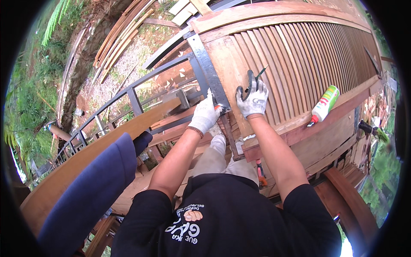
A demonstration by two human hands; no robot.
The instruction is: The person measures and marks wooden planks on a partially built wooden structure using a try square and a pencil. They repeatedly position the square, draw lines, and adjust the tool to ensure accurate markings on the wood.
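My left hand [205, 113], in a white work glove, rests at the near end of a dark steel bar [204, 64] by the corner of a louvered wooden panel [227, 53]. Its fingers are closed around a small orange-and-white thing [220, 107], too covered to name. Just right of it, my right hand [253, 100] lies on the panel's plain end board. This white glove has dark fingertips, and a thin dark pencil [261, 72] is held at its fingers, tip pointing up and right.
A green-and-white glue bottle [326, 103] with a red cap lies on the panel's near rail. Black metal railing [135, 100] runs at left. Close on the left are a curved wooden board [150, 118] and dark blue cloth [94, 188]. Long timber strips [122, 36] lie on the ground behind.
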